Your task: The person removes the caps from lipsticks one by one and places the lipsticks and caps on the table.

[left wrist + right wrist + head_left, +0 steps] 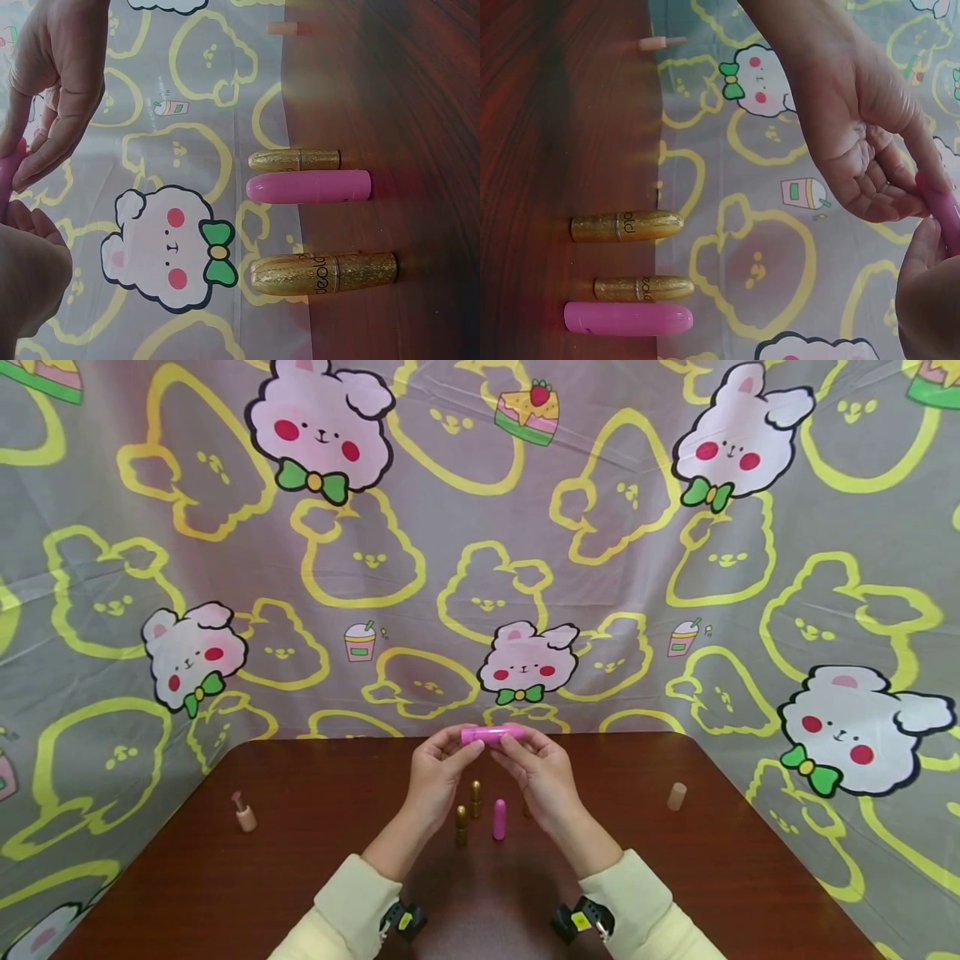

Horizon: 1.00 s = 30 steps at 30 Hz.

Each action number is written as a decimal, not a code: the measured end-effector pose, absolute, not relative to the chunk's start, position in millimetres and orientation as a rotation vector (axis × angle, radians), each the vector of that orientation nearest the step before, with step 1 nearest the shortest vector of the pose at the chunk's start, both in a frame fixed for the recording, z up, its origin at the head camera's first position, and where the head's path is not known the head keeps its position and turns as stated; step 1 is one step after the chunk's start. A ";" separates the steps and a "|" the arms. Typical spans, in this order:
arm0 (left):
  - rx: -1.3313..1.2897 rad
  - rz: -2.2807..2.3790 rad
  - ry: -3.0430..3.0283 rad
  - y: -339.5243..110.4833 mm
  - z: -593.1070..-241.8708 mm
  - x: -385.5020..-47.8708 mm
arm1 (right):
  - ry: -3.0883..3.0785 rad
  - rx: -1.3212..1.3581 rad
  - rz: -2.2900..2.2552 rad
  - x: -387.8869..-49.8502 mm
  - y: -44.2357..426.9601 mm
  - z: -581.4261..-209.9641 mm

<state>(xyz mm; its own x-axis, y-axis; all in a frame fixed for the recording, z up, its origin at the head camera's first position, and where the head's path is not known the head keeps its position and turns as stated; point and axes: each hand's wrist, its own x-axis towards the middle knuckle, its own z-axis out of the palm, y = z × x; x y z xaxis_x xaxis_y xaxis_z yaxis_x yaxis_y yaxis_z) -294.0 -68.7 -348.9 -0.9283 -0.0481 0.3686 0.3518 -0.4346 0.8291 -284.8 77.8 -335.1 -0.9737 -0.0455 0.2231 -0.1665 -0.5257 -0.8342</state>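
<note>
Above the table, my left hand [435,770] and right hand [546,770] pinch a glossy pink lipstick tube [491,734] from its two ends. The tube lies level, with thumbs on the near side; fingers hide parts of it. In the right wrist view, the pink tube [943,217] shows between both hands. Below them a second pink bullet-shaped tube [499,820] stands upright on the table. Beside it stand two gold bullet-shaped lipstick tubes [461,827]. Another gold object [528,810] is mostly hidden behind my right wrist.
An uncapped lipstick [245,814] with a beige base stands at the left of the brown table [165,885]. A beige cap [677,796] stands at the right. A patterned cloth [420,635] hangs behind the table and along its sides.
</note>
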 end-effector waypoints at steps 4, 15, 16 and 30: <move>-0.425 -2.440 -1.500 -68.9 -349.6 -294.1 | -1.506 0.334 2.642 -283.9 77.8 -335.4; -0.432 -2.430 -1.514 -72.7 -351.5 -293.7 | -1.573 0.347 2.588 -282.4 77.6 -336.3; -0.434 -2.430 -1.517 -73.0 -351.5 -293.4 | -1.580 0.350 2.584 -282.5 77.7 -336.5; -0.421 -2.433 -1.527 -76.5 -353.1 -292.3 | -1.598 0.339 2.569 -282.9 75.2 -337.7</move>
